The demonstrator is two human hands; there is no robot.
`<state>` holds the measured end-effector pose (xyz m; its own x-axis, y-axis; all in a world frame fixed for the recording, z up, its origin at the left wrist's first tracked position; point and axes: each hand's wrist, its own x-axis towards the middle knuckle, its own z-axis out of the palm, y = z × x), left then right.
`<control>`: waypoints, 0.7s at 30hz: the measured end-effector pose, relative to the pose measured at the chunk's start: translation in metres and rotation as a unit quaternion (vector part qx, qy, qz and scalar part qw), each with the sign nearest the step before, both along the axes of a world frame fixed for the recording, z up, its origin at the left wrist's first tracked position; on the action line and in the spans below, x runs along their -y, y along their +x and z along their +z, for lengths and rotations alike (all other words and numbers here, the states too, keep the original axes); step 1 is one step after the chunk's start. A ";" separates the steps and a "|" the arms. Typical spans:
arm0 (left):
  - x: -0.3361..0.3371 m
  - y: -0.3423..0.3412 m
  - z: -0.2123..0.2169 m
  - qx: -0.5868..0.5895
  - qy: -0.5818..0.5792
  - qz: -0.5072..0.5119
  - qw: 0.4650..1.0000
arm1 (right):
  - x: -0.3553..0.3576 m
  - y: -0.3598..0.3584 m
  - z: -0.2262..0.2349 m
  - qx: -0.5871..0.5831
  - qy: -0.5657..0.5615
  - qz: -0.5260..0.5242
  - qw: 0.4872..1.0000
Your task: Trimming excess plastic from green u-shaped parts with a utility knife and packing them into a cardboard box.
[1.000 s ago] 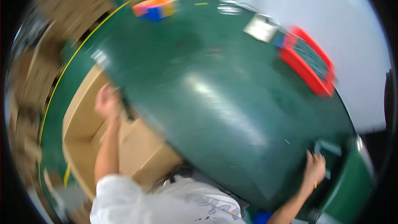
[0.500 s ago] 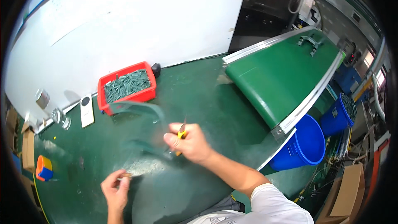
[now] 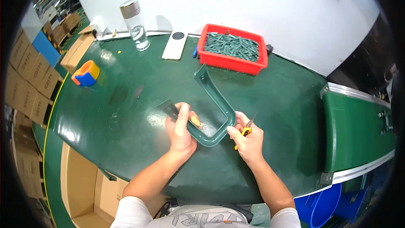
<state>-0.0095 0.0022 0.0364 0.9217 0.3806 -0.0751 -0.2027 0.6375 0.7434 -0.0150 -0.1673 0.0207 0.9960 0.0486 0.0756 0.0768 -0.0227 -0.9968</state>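
A dark green, U-shaped molded plastic part (image 3: pixel 213 137) is held over the table, its bend toward me. My left hand (image 3: pixel 181 133) is closed round its left arm, thumb on top. A yellowish piece (image 3: pixel 195 121), perhaps a finger cover, shows at that hand's fingers. My right hand (image 3: pixel 249 141) pinches the part near the right side of its bend. The same hand keeps yellow-handled cutters (image 3: pixel 246 131) in its palm, their pointed tip facing away from me. Some of the right fingers are hidden behind the part.
A red bin (image 3: pixel 234 62) of small green pieces stands by the white wall. Left of it are a white phone-like device (image 3: pixel 175 45), a glass bottle (image 3: pixel 138 32) and an orange-blue tape roll (image 3: pixel 86 74). A green conveyor (image 3: pixel 358 126) is at right, an open carton (image 3: pixel 78 181) lower left.
The view has swung left. The plastic part, blurred by my right hand before, now sits steady between both hands. My left hand has come from apart to grip it.
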 end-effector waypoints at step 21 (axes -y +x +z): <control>-0.013 0.002 0.003 0.090 0.014 0.069 0.993 | -0.014 0.016 0.011 -0.100 0.010 0.039 0.994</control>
<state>-0.0072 0.0153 0.0390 0.8582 0.5036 0.0991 -0.4184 0.5746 0.7034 0.0007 -0.1534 0.0313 0.9844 0.1273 -0.1215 -0.1219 -0.0050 -0.9925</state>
